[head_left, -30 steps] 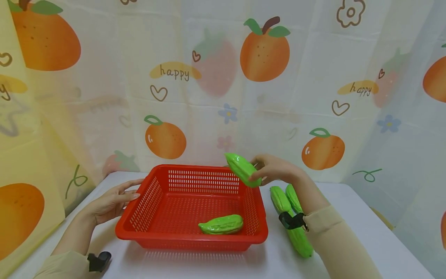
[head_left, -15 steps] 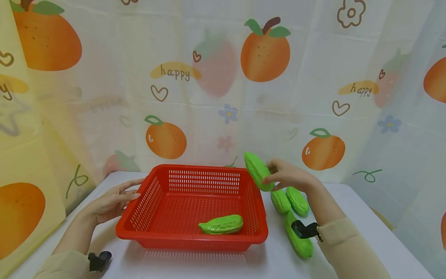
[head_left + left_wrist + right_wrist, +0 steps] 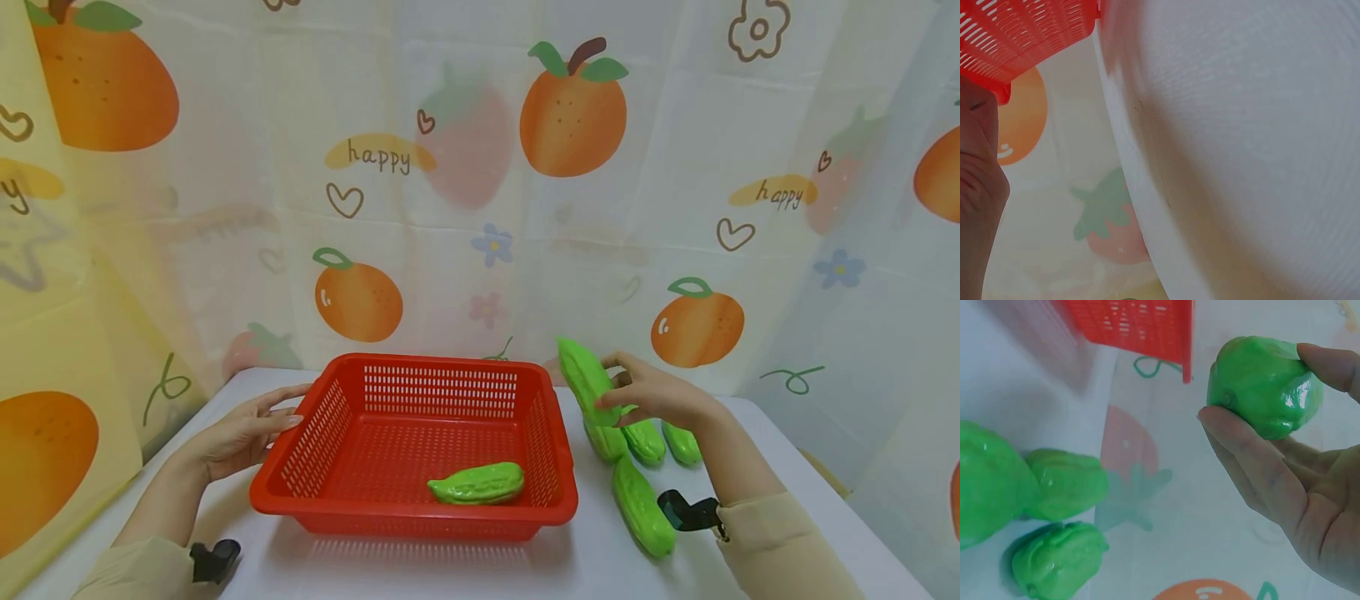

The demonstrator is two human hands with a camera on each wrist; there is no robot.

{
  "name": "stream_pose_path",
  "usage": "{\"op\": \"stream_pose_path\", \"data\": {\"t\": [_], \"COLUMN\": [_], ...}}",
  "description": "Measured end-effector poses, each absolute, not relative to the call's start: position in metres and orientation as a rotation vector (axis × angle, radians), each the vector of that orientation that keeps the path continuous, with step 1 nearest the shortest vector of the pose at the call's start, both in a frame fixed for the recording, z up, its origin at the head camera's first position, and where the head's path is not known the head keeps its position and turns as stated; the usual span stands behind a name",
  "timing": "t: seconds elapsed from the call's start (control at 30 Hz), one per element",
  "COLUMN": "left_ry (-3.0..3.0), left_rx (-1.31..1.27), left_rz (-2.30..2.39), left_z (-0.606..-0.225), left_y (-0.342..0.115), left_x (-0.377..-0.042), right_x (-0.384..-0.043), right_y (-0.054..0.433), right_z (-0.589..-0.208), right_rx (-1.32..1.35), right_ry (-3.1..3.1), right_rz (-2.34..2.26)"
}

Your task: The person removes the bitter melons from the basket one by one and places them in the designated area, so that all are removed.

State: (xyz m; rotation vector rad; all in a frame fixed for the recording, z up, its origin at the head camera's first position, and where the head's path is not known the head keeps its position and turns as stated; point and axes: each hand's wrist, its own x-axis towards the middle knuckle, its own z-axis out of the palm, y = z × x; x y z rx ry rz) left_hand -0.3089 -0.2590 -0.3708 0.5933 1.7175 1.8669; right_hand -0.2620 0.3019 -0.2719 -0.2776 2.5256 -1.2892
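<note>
My right hand (image 3: 656,396) pinches a bright green bitter melon (image 3: 583,377) between thumb and fingers, raised above the table just right of the red basket (image 3: 412,512). In the right wrist view, one blunt end of that bitter melon (image 3: 1260,387) faces the camera. My left hand (image 3: 234,435) holds the basket's left rim, thumb on the near side; in the left wrist view only part of this hand (image 3: 975,150) shows. Inside the basket, near its front right, lies another bitter melon (image 3: 477,483).
Right of the basket, several bitter melons lie on the white table (image 3: 585,567), one of them (image 3: 643,510) nearest the front. The held one partly covers another (image 3: 604,443). A fruit-printed curtain (image 3: 465,275) hangs behind the table.
My right hand has moved right and slightly down with the bitter melon, from over the basket's right rim to above the table. The left hand and basket stay put.
</note>
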Motion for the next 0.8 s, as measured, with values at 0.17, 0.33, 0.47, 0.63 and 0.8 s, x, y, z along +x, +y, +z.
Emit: {"op": "stream_pose_path", "data": {"t": [0.17,0.33,0.47,0.63,0.8], "left_ry": [1.724,1.736,1.753,1.759,1.754], "left_rx": [0.586,0.577,0.565,0.568,0.584], "left_rz": [1.866,1.862,1.858,1.857,1.856], "left_z": [-0.371,-0.37,-0.37,-0.369,-0.37], "left_y": [-0.259,-0.258,-0.257,-0.256,-0.256], "left_x": [-0.308,-0.308,-0.308,-0.308,-0.308], "right_x": [-0.259,-0.254,-0.252,-0.249,-0.246], "right_y": [0.312,0.32,0.327,0.341,0.353], "right_z": [-0.272,-0.274,-0.279,-0.287,-0.293], "right_rx": [-0.299,-0.281,-0.259,-0.23,-0.204], "right_ry": [2.495,2.487,2.471,2.451,2.454], "right_rz": [-1.298,-1.287,-1.28,-1.283,-1.272]}}
